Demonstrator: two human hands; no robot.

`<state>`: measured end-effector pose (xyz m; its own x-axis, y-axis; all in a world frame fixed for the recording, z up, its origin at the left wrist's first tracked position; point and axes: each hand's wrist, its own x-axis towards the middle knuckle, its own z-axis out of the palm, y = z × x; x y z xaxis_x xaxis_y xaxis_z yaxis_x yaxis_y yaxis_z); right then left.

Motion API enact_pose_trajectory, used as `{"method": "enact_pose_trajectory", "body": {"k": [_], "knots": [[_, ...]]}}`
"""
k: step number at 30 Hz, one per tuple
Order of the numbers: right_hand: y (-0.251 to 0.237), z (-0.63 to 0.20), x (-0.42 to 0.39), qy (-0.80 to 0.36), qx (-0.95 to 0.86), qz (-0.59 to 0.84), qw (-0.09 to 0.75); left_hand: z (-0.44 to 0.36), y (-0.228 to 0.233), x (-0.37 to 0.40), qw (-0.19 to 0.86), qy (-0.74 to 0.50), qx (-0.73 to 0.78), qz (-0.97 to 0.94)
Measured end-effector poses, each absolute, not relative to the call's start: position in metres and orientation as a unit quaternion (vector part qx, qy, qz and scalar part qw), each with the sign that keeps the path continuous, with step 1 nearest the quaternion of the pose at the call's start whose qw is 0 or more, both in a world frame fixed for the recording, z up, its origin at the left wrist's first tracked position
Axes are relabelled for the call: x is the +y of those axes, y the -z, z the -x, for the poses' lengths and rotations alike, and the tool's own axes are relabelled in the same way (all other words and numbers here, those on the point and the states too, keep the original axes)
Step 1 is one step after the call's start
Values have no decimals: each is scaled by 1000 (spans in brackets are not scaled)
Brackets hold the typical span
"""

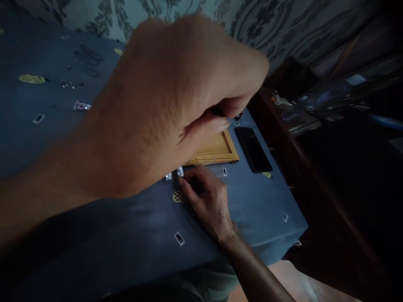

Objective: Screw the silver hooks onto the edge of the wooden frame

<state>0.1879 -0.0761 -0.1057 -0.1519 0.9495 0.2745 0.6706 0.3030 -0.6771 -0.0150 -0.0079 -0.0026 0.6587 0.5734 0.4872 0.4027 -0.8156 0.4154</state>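
Note:
My left hand (185, 88) is raised close to the camera, fingers curled into a fist with the thumb pressed against them. Something dark shows inside its grip, but I cannot make out what. Below it, a shallow wooden box or frame (215, 157) lies on the cloth, partly hidden by this hand. Small holes or dark dots run along the wood's near edge. My right hand (209, 197) rests low at that edge, its thumb and finger pinched at a small silver metal fitting (180, 171). Just left of it sits another shiny metal fitting (168, 177).
A black phone (253, 149) lies right of the wooden frame on the blue patterned tablecloth (138, 239). Another metal fitting (82, 105) and several small screws (71, 85) lie at left. Patterned fabric (267, 21) hangs behind. Dark furniture with clutter (311, 105) stands right.

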Motion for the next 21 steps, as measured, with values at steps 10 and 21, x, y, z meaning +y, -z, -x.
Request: {"method": "enact_pose_trajectory", "body": {"k": [10,21], "knots": [[86,-195,-73,-252,-683,551,407,-5,-24,-10,-11,-370,325,-870],[43,-200,-40,-331,-712,380,489,-28,-31,-24,140,-400,341,-839]]}}
